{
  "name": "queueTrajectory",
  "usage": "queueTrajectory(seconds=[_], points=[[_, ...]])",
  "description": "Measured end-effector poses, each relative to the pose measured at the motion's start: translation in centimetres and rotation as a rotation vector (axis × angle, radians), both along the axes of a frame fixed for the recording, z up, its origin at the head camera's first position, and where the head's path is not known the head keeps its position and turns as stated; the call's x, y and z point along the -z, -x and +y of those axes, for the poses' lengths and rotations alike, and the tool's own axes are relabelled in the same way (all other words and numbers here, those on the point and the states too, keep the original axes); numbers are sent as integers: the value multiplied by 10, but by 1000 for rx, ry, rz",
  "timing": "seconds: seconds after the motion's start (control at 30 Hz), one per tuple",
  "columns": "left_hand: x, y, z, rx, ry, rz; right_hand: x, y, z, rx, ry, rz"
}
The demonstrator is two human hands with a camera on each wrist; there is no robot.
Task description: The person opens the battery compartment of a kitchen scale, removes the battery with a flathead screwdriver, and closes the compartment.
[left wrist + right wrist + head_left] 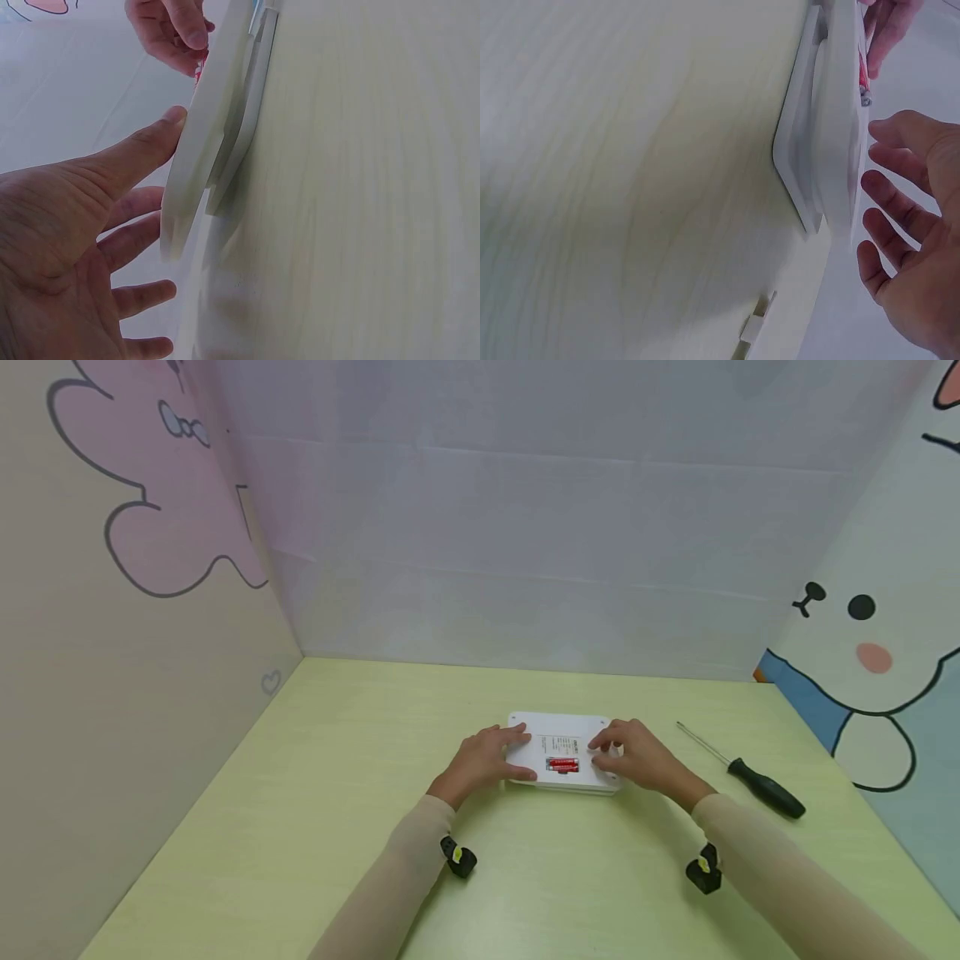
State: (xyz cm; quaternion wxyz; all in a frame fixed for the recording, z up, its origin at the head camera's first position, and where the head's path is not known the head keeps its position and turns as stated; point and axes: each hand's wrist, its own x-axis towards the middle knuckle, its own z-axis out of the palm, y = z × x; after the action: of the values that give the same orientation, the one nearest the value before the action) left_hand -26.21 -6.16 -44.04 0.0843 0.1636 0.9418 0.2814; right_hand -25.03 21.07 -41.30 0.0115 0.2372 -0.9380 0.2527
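Observation:
A flat white electronic device (pixel 538 725) with rounded corners lies back side up on the table, showing a printed label (pixel 562 745). Red batteries (pixel 562 765) sit in its uncovered compartment, and one metal end shows in the right wrist view. My left hand (pixel 482 760) rests at the device's left end, its thumb (pixel 154 146) against the near edge and the other fingers spread. Over the right end hovers my right hand (pixel 641 758), fingers loosely bent, fingertips (pixel 872 180) close to the back of the device and nothing between them.
A screwdriver (pixel 765 787) with a dark handle lies to the right of my right hand. A small white plastic piece (pixel 755 327) lies on the table beyond the device in the right wrist view. Printed panels (pixel 862 693) wall in the pale yellow-green table (pixel 360 727).

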Motion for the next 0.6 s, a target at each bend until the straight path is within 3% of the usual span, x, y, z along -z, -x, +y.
queueTrajectory(seconds=[0.13,0.6], points=[[1,1,-2,5,-5,1,2,-2,-11,-30,-37,19],[-1,0,-2,4,-24,-13,3,-5,-22,-19,-99,69]])
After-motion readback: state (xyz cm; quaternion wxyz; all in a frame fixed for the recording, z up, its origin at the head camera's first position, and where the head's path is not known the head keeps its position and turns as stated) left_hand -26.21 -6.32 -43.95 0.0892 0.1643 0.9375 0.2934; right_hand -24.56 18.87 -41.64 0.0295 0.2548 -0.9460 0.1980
